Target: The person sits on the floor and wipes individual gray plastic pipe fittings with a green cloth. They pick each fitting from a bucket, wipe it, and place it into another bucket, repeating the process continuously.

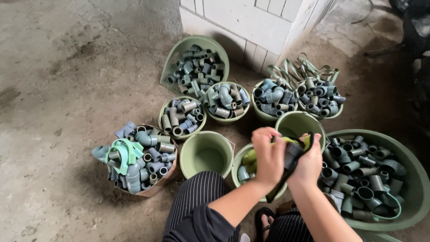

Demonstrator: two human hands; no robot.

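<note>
Held thing: dark pipe fitting [292, 154] wrapped in yellow-green cloth [286, 142], lower centre-right, long axis tilted down-left.
Left hand [268, 154]: closed around fitting and cloth.
Right hand [310, 162]: gripping fitting's right side.
Below: small green bucket [239, 163].
Open room: bare concrete floor [67, 67], left of frame.
Edges: large basin [414, 179] of fittings just right.

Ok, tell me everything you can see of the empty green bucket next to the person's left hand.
The empty green bucket is round, plain olive-green and looks like plastic, with a thin wire handle lying against its rim. It stands upright on the concrete floor, and its bare bottom shows. It sits between the cardboard box of grey pipe fittings and the bucket beneath the left hand. The person's striped knee is just below it. Nothing touches its inside.
</note>
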